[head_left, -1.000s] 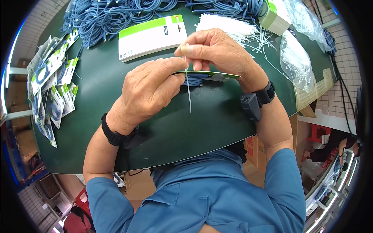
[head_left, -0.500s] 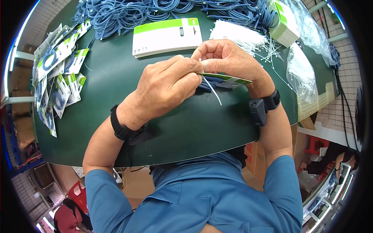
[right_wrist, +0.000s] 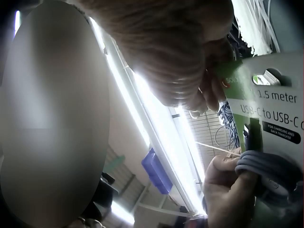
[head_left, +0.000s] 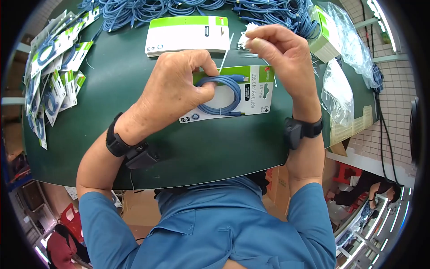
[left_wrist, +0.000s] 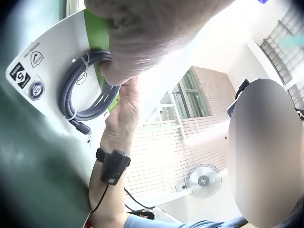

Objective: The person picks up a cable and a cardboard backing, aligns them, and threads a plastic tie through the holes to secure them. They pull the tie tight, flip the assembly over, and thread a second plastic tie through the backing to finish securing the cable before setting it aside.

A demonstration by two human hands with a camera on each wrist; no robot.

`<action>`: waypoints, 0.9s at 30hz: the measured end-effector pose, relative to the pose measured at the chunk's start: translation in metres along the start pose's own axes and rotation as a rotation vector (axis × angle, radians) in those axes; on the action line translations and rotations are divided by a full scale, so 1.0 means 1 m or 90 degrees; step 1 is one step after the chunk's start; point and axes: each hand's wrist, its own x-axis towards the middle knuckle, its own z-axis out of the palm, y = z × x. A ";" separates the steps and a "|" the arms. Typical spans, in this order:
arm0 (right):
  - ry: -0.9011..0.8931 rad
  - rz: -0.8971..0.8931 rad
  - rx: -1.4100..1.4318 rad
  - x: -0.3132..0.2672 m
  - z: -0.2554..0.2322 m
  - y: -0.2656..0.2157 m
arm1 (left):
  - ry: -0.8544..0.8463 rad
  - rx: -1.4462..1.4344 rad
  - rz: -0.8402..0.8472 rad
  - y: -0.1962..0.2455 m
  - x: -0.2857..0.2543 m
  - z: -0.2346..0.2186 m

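L hand: the L hand (head_left: pixel 172 85) is clamped, thumb + fingers, on the printed card (head_left: pixel 257 96) & blue cable coil (head_left: pixel 237 92), at the coil's L side.
Card + coil: held tilted above the dk green table (head_left: pixel 201 154); printed face up, coil lying on it.
White tie: a thin white tie (head_left: pixel 225 54) sticks up by the L index fingertip; its lower end is hidden, so I can't tell how it meets the card.
R hand: the R hand (head_left: pixel 289 56) is raised apart from the coil, fingers bent, tips in front of the heap of white ties (head_left: pixel 243 41); can't tell if thumb & index close on anything.
Far side: flat card stack (head_left: pixel 188 36), blue cable bundles (head_left: pixel 134 13) (cut off at top), upright card stack (head_left: pixel 329 49), clear bag of ties (head_left: pixel 338 94).
L side: loaded cards (head_left: pixel 45 49) overlapping, many partly covered.
Hidden: palm covers part of the green strip, L wrist view; R fingertips mostly masked in R wrist view; blurred ovals blot both wrist views.
L wrist view only: 2 white bands on the coil, approx. opposite; wall fan (left_wrist: pixel 203 180).
R wrist view only: blue bin (right_wrist: pixel 156 171) overhead; "USB-C to USB-C" text runs off the R edge, whole in head view.
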 end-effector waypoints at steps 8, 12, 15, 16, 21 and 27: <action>-0.109 -0.255 -0.341 -0.008 0.032 -0.002 | -0.071 -0.024 -0.095 -0.004 -0.001 -0.001; -0.079 -0.257 -0.316 -0.009 0.036 -0.003 | -0.003 -0.062 -0.036 -0.013 -0.001 0.006; -0.058 -0.265 -0.319 -0.011 0.044 -0.006 | -0.056 -0.017 -0.085 -0.006 0.001 -0.002; -0.049 -0.269 -0.322 -0.012 0.046 -0.007 | -0.081 0.006 -0.108 -0.005 0.001 -0.003; -0.008 -0.287 -0.304 -0.012 0.051 -0.002 | -0.087 -0.022 -0.112 -0.008 0.001 0.000; 0.017 -0.300 -0.325 -0.012 0.054 0.004 | -0.078 -0.040 -0.095 -0.013 0.000 0.002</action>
